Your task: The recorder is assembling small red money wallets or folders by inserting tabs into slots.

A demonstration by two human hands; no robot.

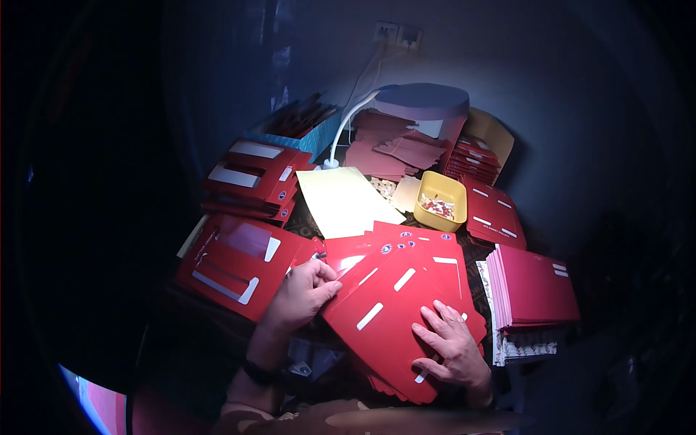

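Observation:
A fanned stack of flat red cards (391,312) with white slots lies in front of me, its near corner toward my body. My right hand (453,348) rests on the right side of the top card, fingers spread. At the stack's left edge is my left hand (308,290), its fingers curled in and the thumb near the index finger. What they hold, if anything, is too small to make out. Beyond the stack lies a pale yellow sheet (348,199). Left of my left hand is a pile of red cards (232,275) with larger cut-outs.
A yellow bin (441,183) holds small red and white scraps. Red folder stacks (250,174) stand far left, and pink sheets (540,286) at right. Behind are a lamp (351,119), a blue box (319,138), loose reddish pieces (409,152) and a round-topped container (424,98).

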